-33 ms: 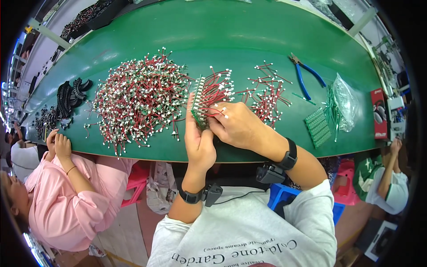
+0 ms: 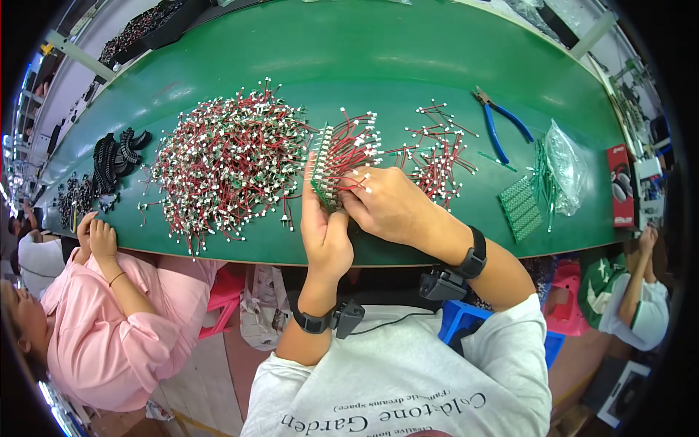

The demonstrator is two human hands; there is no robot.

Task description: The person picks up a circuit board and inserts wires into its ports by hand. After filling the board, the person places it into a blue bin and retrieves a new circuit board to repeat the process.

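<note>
My left hand (image 2: 325, 237) is closed round the near end of a green circuit board panel (image 2: 319, 186), held tilted above the table. White connectors line the panel, and a fan of red and black wire leads (image 2: 358, 146) with white plugs sticks out to its right. My right hand (image 2: 389, 207) is pinched at the panel's near end on a wire lead (image 2: 355, 182); its fingertips are partly hidden. Left of my hands lies a big heap of small boards with red leads (image 2: 229, 167). Loose wire leads (image 2: 439, 164) are scattered to the right.
Blue-handled cutting pliers (image 2: 502, 124), another green board panel (image 2: 520, 209), green strips (image 2: 541, 175) and a clear plastic bag (image 2: 564, 171) lie at the right. A red box (image 2: 620, 186) stands beyond. Black parts (image 2: 116, 156) lie far left, near a co-worker in pink (image 2: 116, 328).
The panel and its leads have shifted very slightly; both hands keep the same hold.
</note>
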